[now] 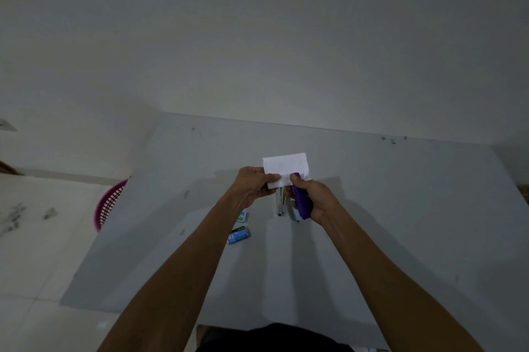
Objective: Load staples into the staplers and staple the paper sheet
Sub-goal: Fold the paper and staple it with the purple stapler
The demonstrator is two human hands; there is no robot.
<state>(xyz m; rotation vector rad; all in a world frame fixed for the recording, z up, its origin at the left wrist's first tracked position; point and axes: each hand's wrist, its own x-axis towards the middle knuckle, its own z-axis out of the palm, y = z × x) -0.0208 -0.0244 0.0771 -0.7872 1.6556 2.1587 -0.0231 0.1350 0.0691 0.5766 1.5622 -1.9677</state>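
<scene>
A folded white paper sheet (286,165) is held above the grey table (400,208). My left hand (252,184) pinches its near left edge. My right hand (317,200) grips a purple stapler (302,201) whose front end meets the sheet's near right edge. Beneath the paper lies a metal stapler (280,204), opened out flat on the table. Two small staple boxes rest to the left: a green-and-white one (242,217) and a blue one (239,234).
A pink plastic basket (110,204) stands on the tiled floor left of the table. The table's far edge meets a plain wall. A small pale object (296,217) lies just under the purple stapler, partly hidden.
</scene>
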